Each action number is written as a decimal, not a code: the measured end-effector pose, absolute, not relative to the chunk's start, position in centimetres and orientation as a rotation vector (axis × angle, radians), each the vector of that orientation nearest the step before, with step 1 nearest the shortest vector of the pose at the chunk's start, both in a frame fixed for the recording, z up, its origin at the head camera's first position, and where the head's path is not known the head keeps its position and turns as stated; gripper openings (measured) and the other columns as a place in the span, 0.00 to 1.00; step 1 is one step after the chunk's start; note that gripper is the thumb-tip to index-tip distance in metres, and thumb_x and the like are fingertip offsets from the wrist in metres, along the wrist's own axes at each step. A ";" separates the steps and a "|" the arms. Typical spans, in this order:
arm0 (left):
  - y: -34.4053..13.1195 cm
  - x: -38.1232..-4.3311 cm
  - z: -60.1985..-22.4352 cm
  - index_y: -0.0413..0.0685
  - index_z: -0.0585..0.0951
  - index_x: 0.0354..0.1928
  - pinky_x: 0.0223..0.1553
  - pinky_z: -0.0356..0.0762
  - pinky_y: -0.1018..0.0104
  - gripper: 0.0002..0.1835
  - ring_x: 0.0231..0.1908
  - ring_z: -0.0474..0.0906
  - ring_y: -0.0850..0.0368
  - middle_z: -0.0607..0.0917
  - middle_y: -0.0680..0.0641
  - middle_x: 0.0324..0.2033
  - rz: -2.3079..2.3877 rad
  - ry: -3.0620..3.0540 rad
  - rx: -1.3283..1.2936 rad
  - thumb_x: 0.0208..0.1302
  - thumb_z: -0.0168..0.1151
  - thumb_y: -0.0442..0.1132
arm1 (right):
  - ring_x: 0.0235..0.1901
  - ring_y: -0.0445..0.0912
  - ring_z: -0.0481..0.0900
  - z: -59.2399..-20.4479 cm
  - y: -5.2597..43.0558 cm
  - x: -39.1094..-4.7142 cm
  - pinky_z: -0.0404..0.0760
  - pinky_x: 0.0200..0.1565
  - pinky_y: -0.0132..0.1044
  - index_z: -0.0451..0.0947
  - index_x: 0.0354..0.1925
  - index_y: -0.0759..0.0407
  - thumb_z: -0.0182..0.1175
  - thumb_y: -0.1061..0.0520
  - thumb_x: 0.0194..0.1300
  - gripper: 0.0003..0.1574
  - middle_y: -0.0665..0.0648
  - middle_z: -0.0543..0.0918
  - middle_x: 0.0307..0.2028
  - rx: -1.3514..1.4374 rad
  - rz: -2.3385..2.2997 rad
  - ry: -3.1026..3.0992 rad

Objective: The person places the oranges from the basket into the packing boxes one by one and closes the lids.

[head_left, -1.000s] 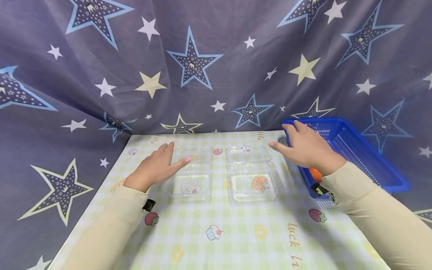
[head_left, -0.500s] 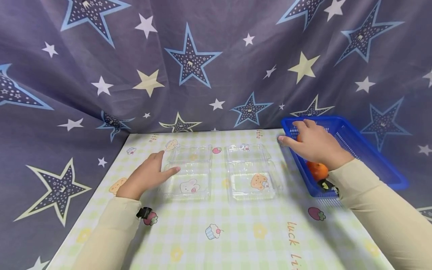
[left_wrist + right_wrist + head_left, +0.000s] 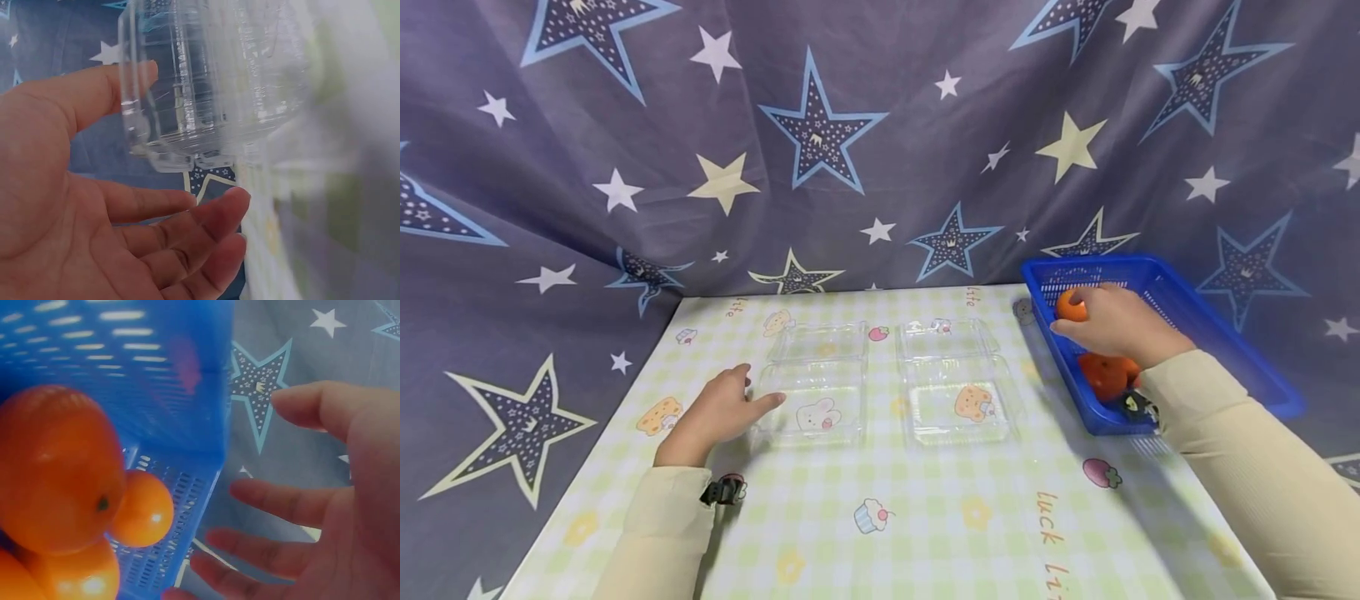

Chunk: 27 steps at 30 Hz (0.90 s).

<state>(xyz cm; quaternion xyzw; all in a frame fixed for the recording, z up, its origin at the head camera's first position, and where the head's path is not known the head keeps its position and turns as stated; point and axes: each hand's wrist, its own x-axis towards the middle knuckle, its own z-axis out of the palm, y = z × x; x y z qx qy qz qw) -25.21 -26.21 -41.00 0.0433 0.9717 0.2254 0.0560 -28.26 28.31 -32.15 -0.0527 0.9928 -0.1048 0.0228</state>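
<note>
Glossy orange fruits lie inside the basket on the right of the table: a large orange fruit (image 3: 59,472) with smooth, taut skin and a small green stem spot, a smaller round fruit (image 3: 145,509) beside it, and another shiny rounded one (image 3: 81,572) at the lower edge of the right wrist view. The right hand (image 3: 1123,321) is over the basket's left part, its fingers spread and slightly bent, thumb well apart from them, gripping nothing; in the head view its fingertips overlap a round fruit, but contact cannot be told. The blue basket (image 3: 1195,325) is rectangular, moulded in plastic, with slotted walls, a perforated floor and a broad, smooth rim. To its left stand two thin, clear plastic boxes, the right box (image 3: 955,371) and the left box (image 3: 808,371), each opened flat into two rounded rectangular halves with ridged, shiny walls. The left hand (image 3: 718,417) is beside the left box, fingers loosely bent and thumb stretched out, with nothing in its grasp; whether the thumb touches the clear wall cannot be told. Both sleeves (image 3: 1247,467) are cream and softly wrinkled. The smooth tablecloth (image 3: 932,500) carries pale green checks and printed cupcakes, and behind hangs a creased grey-purple curtain (image 3: 850,225) with stars.
</note>
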 end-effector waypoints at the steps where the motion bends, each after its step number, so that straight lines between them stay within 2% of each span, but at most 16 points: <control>1: -26.3 -25.2 -41.2 0.28 0.54 0.69 0.53 0.71 0.42 0.56 0.56 0.72 0.34 0.72 0.29 0.58 0.686 2.948 0.129 0.57 0.53 0.71 | 0.58 0.68 0.63 -32.4 28.5 -28.3 0.63 0.56 0.68 0.67 0.63 0.65 0.55 0.25 0.57 0.53 0.71 0.70 0.59 -0.155 -0.335 3.062; 5: -26.4 -25.0 -41.6 0.32 0.58 0.69 0.53 0.71 0.43 0.51 0.55 0.72 0.37 0.74 0.32 0.56 0.693 2.954 0.125 0.60 0.53 0.68 | 0.50 0.63 0.71 -32.9 29.3 -28.7 0.69 0.52 0.63 0.71 0.58 0.66 0.60 0.32 0.57 0.45 0.70 0.75 0.54 -0.154 -0.343 3.032; 7: -26.4 -24.9 -41.7 0.33 0.60 0.68 0.50 0.72 0.46 0.48 0.51 0.74 0.40 0.77 0.36 0.52 0.704 2.959 0.116 0.61 0.54 0.66 | 0.46 0.61 0.74 -33.1 29.6 -28.9 0.72 0.50 0.60 0.74 0.55 0.66 0.61 0.34 0.56 0.42 0.69 0.78 0.51 -0.161 -0.336 3.016; 10: -26.4 -24.9 -41.9 0.34 0.65 0.65 0.45 0.73 0.52 0.39 0.43 0.76 0.48 0.80 0.43 0.44 0.734 2.971 0.108 0.64 0.56 0.58 | 0.41 0.59 0.76 -33.2 29.9 -29.0 0.75 0.45 0.56 0.76 0.52 0.66 0.64 0.38 0.55 0.38 0.67 0.81 0.46 -0.213 -0.309 3.003; 13: -26.4 -24.9 -42.2 0.36 0.69 0.63 0.41 0.71 0.57 0.31 0.36 0.74 0.54 0.80 0.47 0.39 0.768 2.984 0.114 0.65 0.56 0.49 | 0.35 0.56 0.78 -33.3 30.4 -28.8 0.79 0.36 0.51 0.75 0.49 0.67 0.65 0.43 0.54 0.34 0.65 0.81 0.40 -0.216 -0.370 2.923; 18: -26.5 -24.7 -42.7 0.38 0.72 0.61 0.35 0.70 0.62 0.25 0.28 0.74 0.58 0.80 0.48 0.36 0.821 3.002 0.128 0.64 0.54 0.42 | 0.28 0.53 0.77 -33.5 30.8 -28.5 0.79 0.24 0.45 0.70 0.55 0.66 0.68 0.44 0.52 0.39 0.63 0.77 0.38 -0.147 -0.476 2.771; 22: -26.7 -24.5 -42.9 0.39 0.71 0.62 0.30 0.71 0.64 0.25 0.24 0.79 0.59 0.80 0.48 0.35 0.909 2.959 0.104 0.64 0.55 0.42 | 0.31 0.53 0.78 -33.8 30.7 -28.6 0.80 0.26 0.45 0.70 0.58 0.64 0.71 0.46 0.47 0.43 0.65 0.76 0.44 -0.153 -0.472 2.733; 27: -26.8 -24.3 -43.2 0.40 0.71 0.62 0.26 0.72 0.64 0.25 0.25 0.82 0.55 0.79 0.47 0.35 0.997 2.926 0.093 0.65 0.55 0.42 | 0.35 0.52 0.77 -34.1 30.8 -28.7 0.80 0.30 0.42 0.71 0.57 0.65 0.74 0.48 0.39 0.48 0.64 0.76 0.46 -0.167 -0.453 2.676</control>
